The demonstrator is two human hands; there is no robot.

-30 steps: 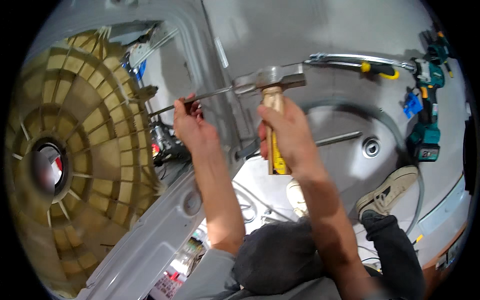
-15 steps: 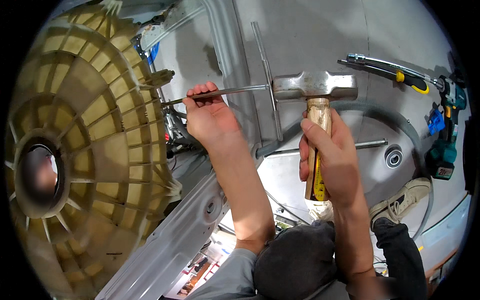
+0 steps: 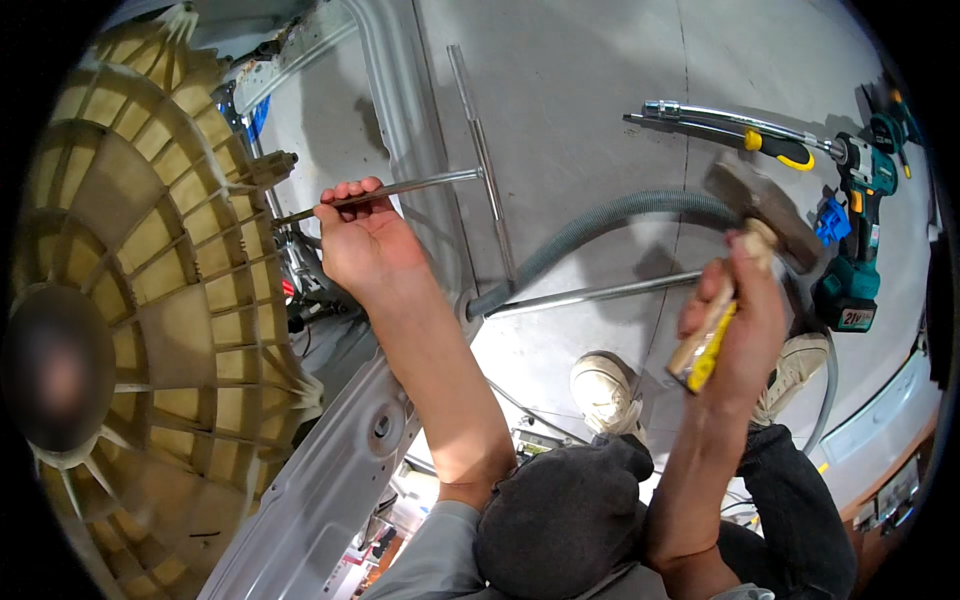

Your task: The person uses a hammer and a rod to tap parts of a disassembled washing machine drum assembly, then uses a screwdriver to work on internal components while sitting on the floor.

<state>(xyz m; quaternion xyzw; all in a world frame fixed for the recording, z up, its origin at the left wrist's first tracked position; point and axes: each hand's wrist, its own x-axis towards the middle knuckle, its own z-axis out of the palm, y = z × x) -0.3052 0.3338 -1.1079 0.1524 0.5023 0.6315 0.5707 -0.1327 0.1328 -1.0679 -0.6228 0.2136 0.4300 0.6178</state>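
My left hand [image 3: 368,245] is closed round the shaft of a metal T-handle wrench [image 3: 435,181]. The shaft lies nearly level, and its crossbar stands on the right. Its far tip meets the right edge of a large yellowish ribbed plastic tub [image 3: 165,225]; the exact contact is hard to make out. Well to the right, my right hand [image 3: 748,320] grips the wooden handle of a hammer [image 3: 765,208], slightly smeared by motion. The steel head is tilted and hangs apart from the crossbar.
A grey metal cabinet frame [image 3: 325,470] runs beside the tub. On the floor are a grey corrugated hose [image 3: 610,208], a metal rod [image 3: 600,294], a ratchet [image 3: 740,118], a yellow-and-black handled tool [image 3: 782,150] and a teal cordless driver [image 3: 860,230]. My shoes [image 3: 603,392] stand nearby.
The hammer has swung right, away from the T-handle's crossbar, and its head has tilted. My left hand keeps its grip on the wrench. The whole view has shifted slightly.
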